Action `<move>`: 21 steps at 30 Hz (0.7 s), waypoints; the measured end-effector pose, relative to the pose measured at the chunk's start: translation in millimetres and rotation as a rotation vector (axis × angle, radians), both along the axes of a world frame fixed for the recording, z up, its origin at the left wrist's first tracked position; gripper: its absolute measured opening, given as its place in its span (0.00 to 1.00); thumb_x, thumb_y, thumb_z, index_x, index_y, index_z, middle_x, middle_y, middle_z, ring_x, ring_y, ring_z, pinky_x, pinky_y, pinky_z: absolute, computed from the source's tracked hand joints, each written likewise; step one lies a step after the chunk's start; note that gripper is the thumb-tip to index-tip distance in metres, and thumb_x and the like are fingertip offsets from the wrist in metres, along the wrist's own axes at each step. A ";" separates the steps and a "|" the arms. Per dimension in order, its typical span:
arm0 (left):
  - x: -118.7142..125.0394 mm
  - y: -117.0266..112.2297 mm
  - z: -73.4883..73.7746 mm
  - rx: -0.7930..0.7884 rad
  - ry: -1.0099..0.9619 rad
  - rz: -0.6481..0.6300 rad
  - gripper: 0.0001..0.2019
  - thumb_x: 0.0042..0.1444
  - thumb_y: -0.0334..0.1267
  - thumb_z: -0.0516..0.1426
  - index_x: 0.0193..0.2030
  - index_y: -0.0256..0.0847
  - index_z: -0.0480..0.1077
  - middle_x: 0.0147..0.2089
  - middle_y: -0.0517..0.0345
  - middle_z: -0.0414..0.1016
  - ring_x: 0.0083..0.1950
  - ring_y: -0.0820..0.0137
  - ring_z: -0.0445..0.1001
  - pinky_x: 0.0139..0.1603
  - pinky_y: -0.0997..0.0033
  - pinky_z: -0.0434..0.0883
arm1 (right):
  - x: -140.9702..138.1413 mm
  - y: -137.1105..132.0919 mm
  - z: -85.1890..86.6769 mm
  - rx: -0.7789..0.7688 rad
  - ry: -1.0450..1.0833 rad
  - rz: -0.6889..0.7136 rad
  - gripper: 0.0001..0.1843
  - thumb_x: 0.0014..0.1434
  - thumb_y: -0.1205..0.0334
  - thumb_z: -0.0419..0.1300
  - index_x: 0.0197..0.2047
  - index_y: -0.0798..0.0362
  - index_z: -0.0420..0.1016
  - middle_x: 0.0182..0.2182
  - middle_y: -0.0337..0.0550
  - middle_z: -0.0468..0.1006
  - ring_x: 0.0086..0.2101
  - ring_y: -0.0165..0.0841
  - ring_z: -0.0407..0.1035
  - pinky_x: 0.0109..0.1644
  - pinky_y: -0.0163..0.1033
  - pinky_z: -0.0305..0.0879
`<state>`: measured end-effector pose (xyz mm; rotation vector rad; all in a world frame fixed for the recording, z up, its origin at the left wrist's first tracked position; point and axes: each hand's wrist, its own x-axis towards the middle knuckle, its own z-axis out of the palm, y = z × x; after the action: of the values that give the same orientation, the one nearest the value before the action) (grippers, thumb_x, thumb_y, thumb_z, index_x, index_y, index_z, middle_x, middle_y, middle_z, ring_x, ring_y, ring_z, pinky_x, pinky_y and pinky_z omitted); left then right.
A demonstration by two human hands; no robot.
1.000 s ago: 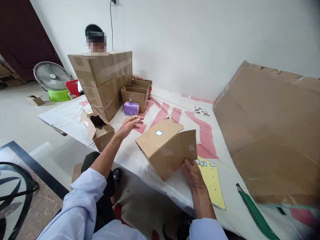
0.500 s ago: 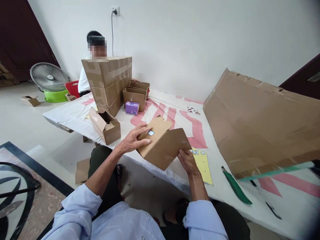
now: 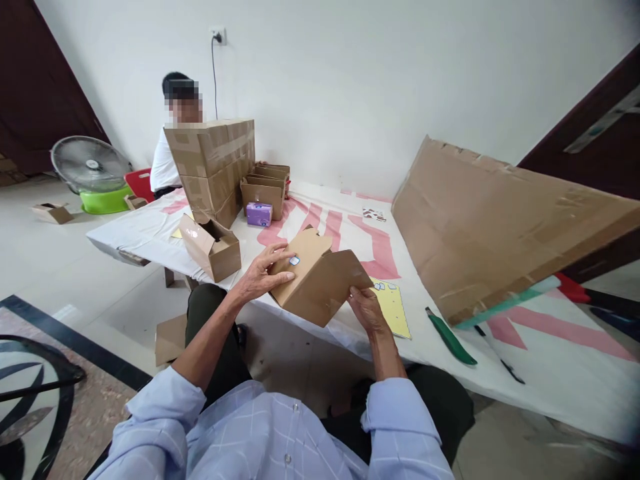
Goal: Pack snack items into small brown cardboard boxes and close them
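Note:
I hold a small brown cardboard box [image 3: 320, 283] above the table's near edge, tilted, with a little blue-and-white sticker on its top flap. My left hand [image 3: 260, 275] grips the box's left end, fingers curled over the flap. My right hand [image 3: 364, 308] grips the lower right corner from beneath. A yellow sticker sheet [image 3: 393, 313] lies on the table just right of the box.
An open small box [image 3: 213, 248] sits to the left, with taped cartons [image 3: 213, 167], open boxes [image 3: 264, 187] and a purple pack [image 3: 259, 214] farther back. A large cardboard sheet [image 3: 495, 227] leans at right. A green knife [image 3: 450, 337] lies nearby. A person sits behind the cartons; a fan [image 3: 90, 167] stands on the floor.
My left hand came back from reaching toward the purple pack and took hold of the box's left end. The box moved slightly closer and lower as my view shifted right.

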<state>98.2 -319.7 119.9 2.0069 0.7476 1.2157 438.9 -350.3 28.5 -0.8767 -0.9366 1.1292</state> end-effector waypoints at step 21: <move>26.2 5.0 22.2 -0.123 -0.105 -0.005 0.18 0.62 0.55 0.67 0.38 0.40 0.78 0.65 0.44 0.78 0.68 0.52 0.75 0.58 0.59 0.77 | 7.8 -34.4 -0.6 0.021 0.091 -0.095 0.25 0.41 0.44 0.86 0.41 0.43 0.90 0.49 0.40 0.91 0.60 0.48 0.80 0.70 0.54 0.73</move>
<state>124.4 -314.8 142.2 1.8296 0.7465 1.2318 446.7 -384.7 27.9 -0.8369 -0.8231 1.0672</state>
